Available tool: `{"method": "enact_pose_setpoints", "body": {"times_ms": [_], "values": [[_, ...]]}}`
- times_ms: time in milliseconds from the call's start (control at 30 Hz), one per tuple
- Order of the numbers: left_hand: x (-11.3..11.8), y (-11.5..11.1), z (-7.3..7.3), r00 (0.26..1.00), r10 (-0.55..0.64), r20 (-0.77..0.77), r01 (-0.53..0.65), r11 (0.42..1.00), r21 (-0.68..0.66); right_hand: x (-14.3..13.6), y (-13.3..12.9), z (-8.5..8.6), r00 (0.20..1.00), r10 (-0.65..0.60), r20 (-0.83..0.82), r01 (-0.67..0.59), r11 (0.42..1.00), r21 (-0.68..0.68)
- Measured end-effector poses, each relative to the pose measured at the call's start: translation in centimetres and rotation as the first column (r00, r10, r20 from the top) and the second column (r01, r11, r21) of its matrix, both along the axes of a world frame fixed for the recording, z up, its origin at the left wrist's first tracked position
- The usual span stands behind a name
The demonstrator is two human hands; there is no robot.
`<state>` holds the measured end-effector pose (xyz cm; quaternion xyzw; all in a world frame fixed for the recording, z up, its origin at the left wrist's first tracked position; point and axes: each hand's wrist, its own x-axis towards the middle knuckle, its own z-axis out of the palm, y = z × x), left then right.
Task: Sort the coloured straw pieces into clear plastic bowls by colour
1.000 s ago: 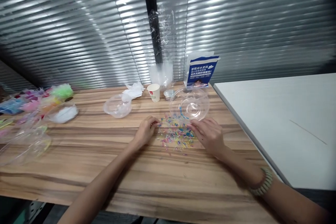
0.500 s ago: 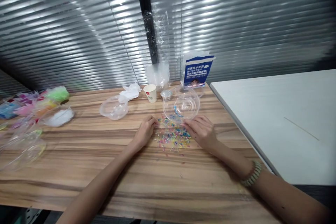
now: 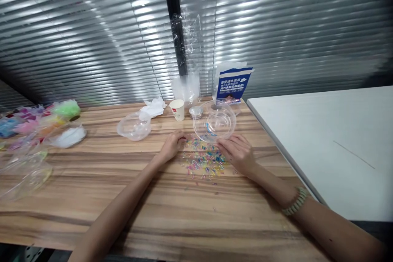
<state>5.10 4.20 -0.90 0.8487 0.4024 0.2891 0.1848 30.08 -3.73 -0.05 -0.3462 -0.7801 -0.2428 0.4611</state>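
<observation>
A loose pile of small colourful tube-like pieces (image 3: 204, 159) lies on the wooden table between my hands. My right hand (image 3: 238, 153) pinches the near rim of a clear round plastic bowl (image 3: 225, 129), which is tilted with a few blue pieces in it. At the left edge of the pile is my left hand (image 3: 174, 145), its fingers bent and pressed together; whether a piece is between them I cannot make out. Beyond the pile stand a paper cup (image 3: 177, 110) and a small clear, shiny-topped container (image 3: 195, 112).
Another clear plastic bowl (image 3: 134, 127) sits left of the cup, near crumpled white tissue (image 3: 153, 108). Bags of coloured material (image 3: 66, 109) fill the far left. A blue-and-white paper bag (image 3: 235, 84) stands at the back. A white board (image 3: 322, 131) adjoins the table's right edge.
My left hand has shifted slightly away from me along the pile's left edge. My right hand keeps its hold on the bowl. The view has moved a little.
</observation>
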Motion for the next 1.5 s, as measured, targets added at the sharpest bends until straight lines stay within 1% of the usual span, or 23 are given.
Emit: {"method": "enact_pose_setpoints", "body": {"times_ms": [133, 233, 467, 600, 733, 800, 900, 1133, 1233, 1367, 1500], "values": [[-0.2, 0.2, 0.1, 0.996, -0.09, -0.011, 0.09, 0.996, 0.024, 0.1, 0.0, 0.2, 1.0, -0.004, 0.007, 0.004, 1.0, 0.022], [-0.2, 0.3, 0.2, 0.991, -0.125, -0.036, 0.126, 0.992, 0.019, 0.2, -0.1, 0.2, 1.0, -0.016, -0.003, 0.016, 1.0, 0.008], [-0.3, 0.0, 1.1, 0.979, -0.094, -0.181, 0.107, 0.992, 0.061, 0.6, -1.2, -0.2, 0.999, -0.034, -0.031, 0.032, 0.998, -0.05], [-0.1, -0.4, 1.6, 0.95, -0.089, -0.298, 0.131, 0.984, 0.124, 0.6, -1.4, -0.1, 0.999, -0.037, -0.036, 0.036, 0.999, -0.029], [0.0, -0.6, 1.5, 0.904, -0.091, -0.417, 0.189, 0.961, 0.2, 0.6, -1.3, 0.1, 0.999, -0.04, -0.034, 0.039, 0.999, -0.027], [-0.1, -0.5, 1.3, 0.892, -0.089, -0.444, 0.209, 0.951, 0.229, 0.7, -1.4, 0.1, 0.998, -0.044, -0.04, 0.043, 0.999, -0.022], [-0.1, -0.4, 1.0, 0.896, -0.09, -0.434, 0.214, 0.945, 0.246, 0.8, -1.4, 0.2, 0.998, -0.057, -0.031, 0.057, 0.998, -0.004], [0.1, -0.1, 1.3, 0.924, -0.118, -0.363, 0.193, 0.965, 0.176, 1.2, 0.0, 0.4, 0.996, -0.056, 0.073, 0.051, 0.996, 0.069], [0.0, 0.0, 1.4, 0.941, -0.137, -0.308, 0.181, 0.977, 0.116, 1.2, 0.3, 0.5, 0.997, -0.043, 0.064, 0.039, 0.998, 0.057], [-0.1, 0.1, 1.3, 0.955, -0.179, -0.235, 0.197, 0.979, 0.054, 1.1, 0.2, 0.6, 0.998, -0.016, 0.063, 0.013, 0.999, 0.045], [0.2, 0.1, 1.3, 0.957, -0.158, -0.243, 0.175, 0.983, 0.052, 1.0, 0.3, 0.4, 0.998, -0.001, 0.062, -0.002, 0.998, 0.059]]}}
